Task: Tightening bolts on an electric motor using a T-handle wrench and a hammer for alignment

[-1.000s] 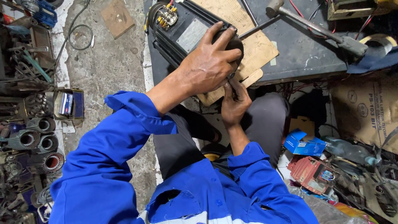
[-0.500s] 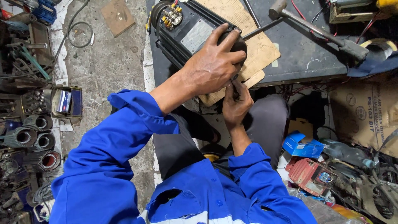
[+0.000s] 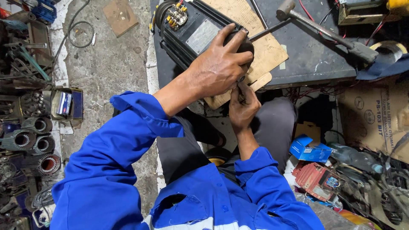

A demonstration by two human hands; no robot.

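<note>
left hand — grip clasped over black motor end | right hand — just below, grip unclear

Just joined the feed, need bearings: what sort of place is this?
Most likely a motor repair workshop. The left hand grips a black electric motor on a dark workbench, a hammer lies beside it, and wound stator cores line the floor.

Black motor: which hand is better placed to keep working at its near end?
Right, probably. The right hand sits below the near end of the black motor, fingers pinched at the spot under work. The left hand is spread over the housing, its grip steadying it on the cardboard sheet.
</note>
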